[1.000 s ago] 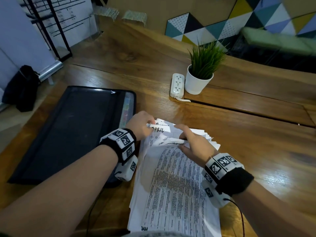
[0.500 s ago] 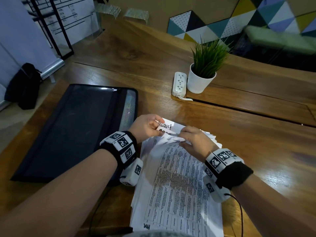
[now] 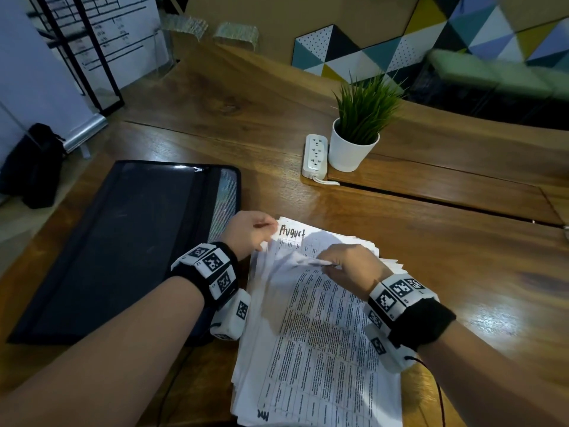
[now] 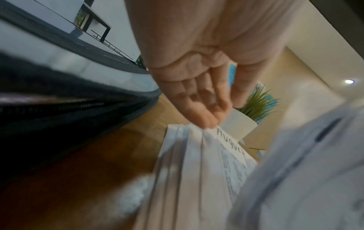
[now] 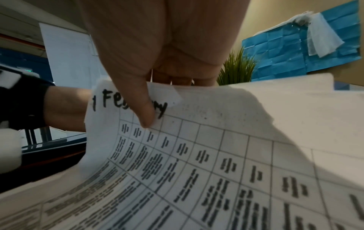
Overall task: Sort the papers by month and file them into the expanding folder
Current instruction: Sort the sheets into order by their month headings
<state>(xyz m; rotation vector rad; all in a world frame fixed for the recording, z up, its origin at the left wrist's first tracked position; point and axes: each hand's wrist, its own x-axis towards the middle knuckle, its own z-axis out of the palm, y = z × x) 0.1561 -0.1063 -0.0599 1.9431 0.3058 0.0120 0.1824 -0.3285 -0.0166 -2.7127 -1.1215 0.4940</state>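
Papers [image 3: 320, 340] lie in a stack on the table [image 3: 462, 257], just right of the black folder [image 3: 123, 241], which lies flat and apart from my hands. My right hand [image 3: 354, 266] pinches the lifted far ends of the upper sheets, thumb pressed on the top one, marked "February" [image 5: 110, 101], curling them back toward me. My left hand [image 3: 249, 232] pinches the far left corner of the stack with fingertips [image 4: 204, 119] curled on the sheet edges. Half a second ago the uncovered sheet read something like "June"; now the one showing is headed "August" [image 3: 292, 232]. A second ago it was "April". A potted plant [image 3: 357, 134] and power strip [image 3: 315, 155] stand beyond.
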